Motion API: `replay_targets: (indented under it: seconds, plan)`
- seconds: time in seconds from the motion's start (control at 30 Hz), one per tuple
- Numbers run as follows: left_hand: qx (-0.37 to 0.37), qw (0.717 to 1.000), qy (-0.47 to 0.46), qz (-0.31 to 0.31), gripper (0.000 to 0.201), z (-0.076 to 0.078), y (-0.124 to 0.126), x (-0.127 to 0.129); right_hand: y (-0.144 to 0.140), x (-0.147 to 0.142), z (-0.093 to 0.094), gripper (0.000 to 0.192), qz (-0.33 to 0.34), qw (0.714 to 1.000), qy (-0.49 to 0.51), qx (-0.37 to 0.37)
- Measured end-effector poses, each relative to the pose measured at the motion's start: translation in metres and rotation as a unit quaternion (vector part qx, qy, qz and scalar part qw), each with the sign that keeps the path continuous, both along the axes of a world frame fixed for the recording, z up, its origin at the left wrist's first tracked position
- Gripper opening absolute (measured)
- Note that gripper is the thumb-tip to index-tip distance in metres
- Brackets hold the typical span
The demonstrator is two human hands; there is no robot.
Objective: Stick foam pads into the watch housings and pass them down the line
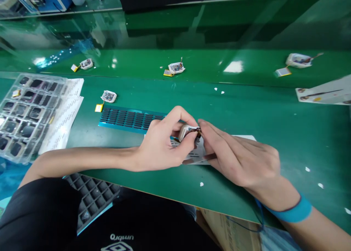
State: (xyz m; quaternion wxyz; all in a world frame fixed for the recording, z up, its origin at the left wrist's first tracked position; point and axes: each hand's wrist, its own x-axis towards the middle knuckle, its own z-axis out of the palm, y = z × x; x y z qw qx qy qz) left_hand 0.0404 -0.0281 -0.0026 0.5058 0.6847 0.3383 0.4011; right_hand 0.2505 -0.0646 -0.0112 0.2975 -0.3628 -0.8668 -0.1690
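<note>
My left hand [161, 147] is closed, pinching a small white watch-like casing [183, 132] between thumb and fingers. Electronics show in the casing's open side, which is tilted toward my right hand. My right hand [241, 158] has its fingers pressed together, their tips at the casing's right end. A dark, thin piece shows under that palm, too hidden to name. Below both hands lies a white printed sheet [194, 156]. Just left of them is a blue strip [102, 124] with rows of black pieces.
Several similar casings with wired batteries sit around, one [109, 96] behind the strip and another [176, 68] farther back. Clear trays [61, 83] of dark-faced parts stand at left on paper sheets [61, 125]. A white panel [326, 92] is at right. A blue wrist strap [293, 209] has a cord.
</note>
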Motion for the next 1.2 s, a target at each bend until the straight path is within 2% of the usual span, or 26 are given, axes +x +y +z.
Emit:
replay_targets:
  seconds: [0.1,0.2,0.27,0.37,0.43,0.5,0.67,0.73,0.8,0.87,0.9,0.97,1.03,1.13,1.2]
  plan:
    - [-0.003,1.0,-0.008,0.009,0.012,-0.001,0.002,0.0,0.001,-0.007,0.002,0.044,-0.012,0.998,0.054,-0.043]
    - [-0.014,1.0,-0.002,-0.02,0.012,0.0,0.002,-0.001,0.003,-0.012,0.007,0.024,-0.032,0.984,0.137,-0.107]
    - [-0.002,0.999,0.014,-0.033,0.012,0.002,0.002,-0.002,0.005,-0.014,0.01,0.011,-0.033,0.968,0.19,-0.159]
    - [0.044,0.998,0.032,-0.038,0.012,0.003,0.005,-0.004,0.007,-0.016,0.012,0.003,-0.024,0.927,0.28,-0.25]
    - [0.088,0.994,0.033,-0.047,0.014,0.004,0.008,-0.006,0.008,-0.016,0.012,0.003,-0.018,0.895,0.329,-0.299]
    - [0.122,0.99,0.03,-0.064,0.016,0.006,0.012,-0.009,0.008,-0.017,0.012,0.007,-0.012,0.878,0.353,-0.324]
    - [0.098,0.991,0.055,-0.075,0.015,0.022,0.015,-0.011,0.014,-0.012,0.018,0.023,-0.051,0.887,0.356,-0.291]
    - [0.097,0.99,0.054,-0.092,0.014,0.025,0.012,-0.01,0.022,-0.004,0.019,0.035,-0.043,0.869,0.396,-0.294]
    - [0.125,0.98,0.059,-0.144,0.011,0.019,0.009,-0.01,0.032,0.005,0.017,0.04,-0.002,0.812,0.49,-0.316]
    - [0.177,0.96,0.082,-0.202,0.011,0.005,0.005,-0.011,0.042,0.012,0.011,0.041,0.032,0.756,0.552,-0.349]
    - [0.202,0.948,0.098,-0.225,0.013,-0.004,0.004,-0.012,0.046,0.014,0.008,0.045,0.026,0.753,0.56,-0.345]
    - [0.235,0.931,0.122,-0.251,0.018,-0.02,0.003,-0.015,0.051,0.015,0.004,0.054,0.001,0.774,0.539,-0.334]
    - [0.235,0.926,0.133,-0.265,0.021,-0.03,0.003,-0.02,0.049,0.013,0.005,0.064,-0.032,0.781,0.506,-0.364]
    - [0.202,0.931,0.13,-0.275,0.02,-0.033,0.006,-0.026,0.038,0.01,0.009,0.07,-0.043,0.738,0.472,-0.48]
    - [0.189,0.934,0.122,-0.276,0.019,-0.032,0.007,-0.03,0.029,0.011,0.009,0.061,-0.033,0.728,0.442,-0.523]
